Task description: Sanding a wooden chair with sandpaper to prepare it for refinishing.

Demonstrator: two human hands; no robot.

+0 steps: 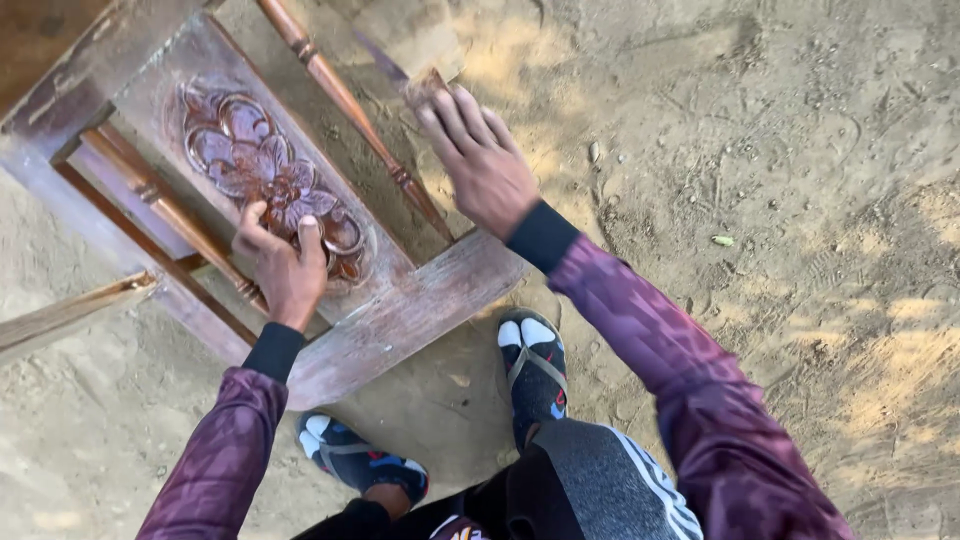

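Observation:
A worn wooden chair back [400, 310] lies tilted over sandy ground. It has a carved flower panel [235, 150] and turned spindles [345, 100] on either side. My left hand [280, 265] sits on the lower part of the carving, thumb and fingers curled onto it. My right hand [480, 160] reaches past the right spindle, with its fingers stretched flat over a small brown sheet-like piece [430, 85]. That piece presses against a blurred wooden part at the top. What lies under that hand is hidden.
My two feet in dark socks and strap sandals [535, 365] stand just below the chair frame. A loose pale wooden slat [70, 310] juts in from the left. Sandy ground [800, 200] with a small green scrap [722, 240] spreads to the right.

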